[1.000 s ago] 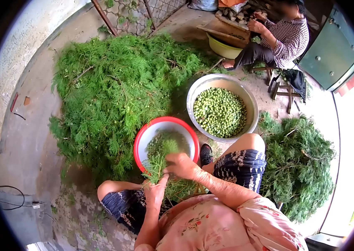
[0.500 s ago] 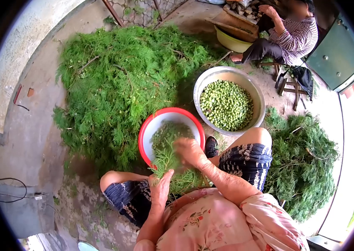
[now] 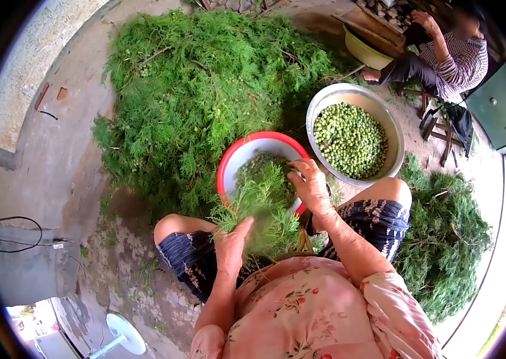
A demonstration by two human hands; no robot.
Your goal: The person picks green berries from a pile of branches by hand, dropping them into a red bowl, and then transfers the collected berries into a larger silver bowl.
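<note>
My left hand (image 3: 232, 244) is closed around a leafy green evergreen sprig (image 3: 259, 209), which fans out over my lap and the near side of a red-rimmed basin (image 3: 227, 161). At the basin's right rim is my right hand (image 3: 311, 186), its fingers curled in toward the thumb. Whatever sits between those fingertips is too small to make out. Inside the basin lie small green cones, partly hidden by the sprig. Just beyond my right hand stands a wide metal basin (image 3: 395, 140) holding many round green cones (image 3: 351, 140).
A large heap of cut evergreen branches (image 3: 187, 90) lies ahead and left. Another branch pile (image 3: 444, 239) is by my right knee. At upper right a person (image 3: 453, 66) sits beside a yellow basin (image 3: 366, 54). A black cable (image 3: 14, 218) loops at far left.
My right hand has moved from over the sprig to the basin's right rim. My left hand still grips the sprig. The whole view has shifted, so the surroundings sit farther right.
</note>
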